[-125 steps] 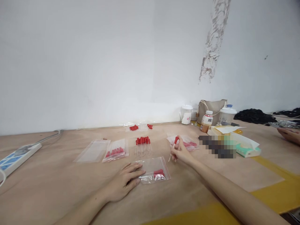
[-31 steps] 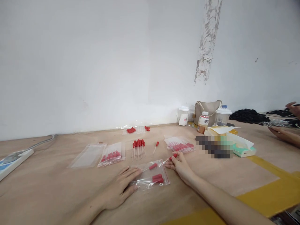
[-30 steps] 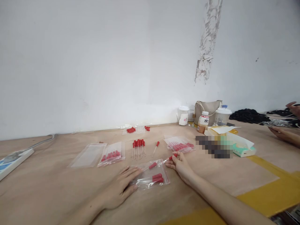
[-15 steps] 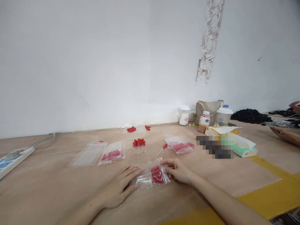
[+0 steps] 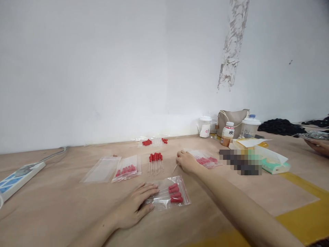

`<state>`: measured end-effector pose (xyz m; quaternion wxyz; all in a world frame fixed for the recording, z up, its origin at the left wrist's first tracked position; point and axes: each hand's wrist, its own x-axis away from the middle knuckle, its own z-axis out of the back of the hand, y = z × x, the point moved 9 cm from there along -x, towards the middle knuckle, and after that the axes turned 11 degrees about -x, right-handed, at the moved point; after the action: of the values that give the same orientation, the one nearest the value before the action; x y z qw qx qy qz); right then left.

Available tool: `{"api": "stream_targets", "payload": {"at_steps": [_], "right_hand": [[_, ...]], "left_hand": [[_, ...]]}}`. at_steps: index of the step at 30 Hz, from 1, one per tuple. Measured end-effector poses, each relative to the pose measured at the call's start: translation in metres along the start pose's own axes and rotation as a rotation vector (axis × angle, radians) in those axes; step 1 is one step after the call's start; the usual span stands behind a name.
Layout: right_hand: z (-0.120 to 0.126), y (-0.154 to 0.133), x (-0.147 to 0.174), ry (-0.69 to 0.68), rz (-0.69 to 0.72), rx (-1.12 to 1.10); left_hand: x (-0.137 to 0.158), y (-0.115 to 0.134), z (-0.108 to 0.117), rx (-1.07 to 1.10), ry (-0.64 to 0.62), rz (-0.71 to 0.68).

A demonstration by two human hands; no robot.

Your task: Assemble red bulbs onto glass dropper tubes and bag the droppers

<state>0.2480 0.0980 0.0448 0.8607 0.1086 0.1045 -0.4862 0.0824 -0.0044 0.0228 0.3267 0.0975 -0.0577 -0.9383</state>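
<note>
My left hand (image 5: 140, 202) lies flat with spread fingers on the lower left part of a clear zip bag (image 5: 186, 197). Inside that bag several droppers with red rubber bulbs (image 5: 174, 189) lie side by side, bulbs to the right. My right hand (image 5: 185, 161) has its fingers closed over a single dropper (image 5: 175, 168); only its thin pale stem shows, the bulb being covered. A row of loose red-bulbed droppers (image 5: 155, 157) lies to the left of my right hand.
At left are flat clear bags (image 5: 99, 171) and a filled bag (image 5: 125, 171); another filled bag (image 5: 209, 161) lies right. Behind are red bulbs (image 5: 147, 142), cups (image 5: 205, 128) and a bottle (image 5: 227, 133). A power strip (image 5: 23, 178), tissue pack (image 5: 272, 163) and another person's hand (image 5: 318, 145) flank these.
My right hand has let go of the bag's right end and moved up to the single dropper. My left hand stays on the bag, which now lies flatter.
</note>
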Motion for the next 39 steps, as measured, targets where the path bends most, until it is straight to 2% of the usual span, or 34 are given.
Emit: {"api": "stream_targets", "payload": {"at_steps": [5, 8, 12, 15, 18, 22, 26, 31, 34, 37, 39], "right_hand": [[-0.008, -0.01, -0.009, -0.048, 0.102, -0.024], [0.004, -0.014, 0.002, 0.0, 0.081, -0.141], [0.033, 0.003, 0.038, 0.14, -0.052, -0.493], [0.038, 0.017, 0.07, 0.114, -0.089, -0.769], [0.03, 0.028, 0.093, 0.04, -0.117, -0.936], [0.014, 0.028, 0.101, -0.049, -0.143, -0.954], [0.003, 0.016, 0.091, -0.05, -0.154, -0.955], [-0.001, 0.0, 0.082, 0.024, -0.153, -0.996], [-0.006, -0.006, 0.079, 0.038, -0.154, -1.188], [-0.016, -0.004, 0.078, 0.071, -0.251, -1.527], [-0.024, -0.003, 0.078, 0.094, -0.315, -1.659]], "left_hand": [[0.006, -0.003, 0.003, 0.058, 0.015, 0.017], [0.007, -0.003, 0.003, 0.059, 0.015, 0.022], [0.006, -0.002, 0.006, 0.072, 0.044, 0.012], [0.006, 0.0, 0.007, 0.075, 0.053, 0.002], [0.006, -0.001, 0.008, 0.074, 0.054, 0.018], [0.006, -0.003, 0.006, 0.071, 0.043, 0.027], [0.005, -0.004, 0.004, 0.059, 0.028, 0.024], [0.005, -0.003, 0.004, 0.049, 0.022, 0.016], [0.005, -0.002, 0.005, 0.05, 0.027, 0.012], [0.006, 0.0, 0.005, 0.041, 0.027, 0.005], [0.006, 0.0, 0.004, 0.03, 0.023, 0.007]]}}
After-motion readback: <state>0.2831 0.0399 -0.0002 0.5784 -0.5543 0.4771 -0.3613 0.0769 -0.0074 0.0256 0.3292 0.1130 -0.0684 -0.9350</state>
